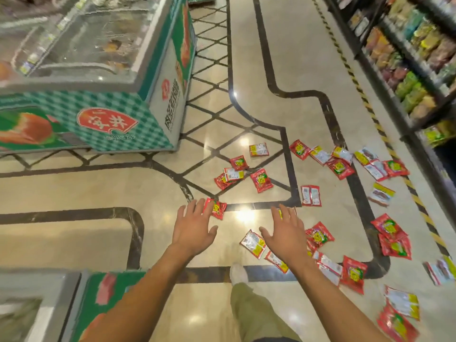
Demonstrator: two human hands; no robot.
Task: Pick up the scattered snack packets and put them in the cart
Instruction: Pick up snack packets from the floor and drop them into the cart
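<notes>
Snack packets (261, 180) lie scattered over the polished floor (74, 188) ahead of us and to our right, some showing red fronts and some silver backs. Several overlap in small heaps, others lie singly. They spread from the dark inlaid lines in the tiles out toward the yellow-and-black striped tape (365, 99) that runs along the stocked shelves (419, 58).

Our left hand (195, 225) is stretched forward, palm down, with its fingers spread and nothing in it. Its fingertips overlap a red packet (216, 208) in our view. It may be touching that packet, but from this height we cannot tell.

Our right hand (283, 233) is held the same way, fingers apart and empty, well apart from the left. A silver-backed packet (253, 243) lies on the floor between the two hands, just beside the right thumb. More packets show past the right wrist and forearm.

A chest freezer (98, 70) with a green checked side stands at our upper left, and a second freezer (103, 292) sits at the lower left. Below the hands we see a pale shoe (238, 272) and an olive trouser leg (256, 312).
</notes>
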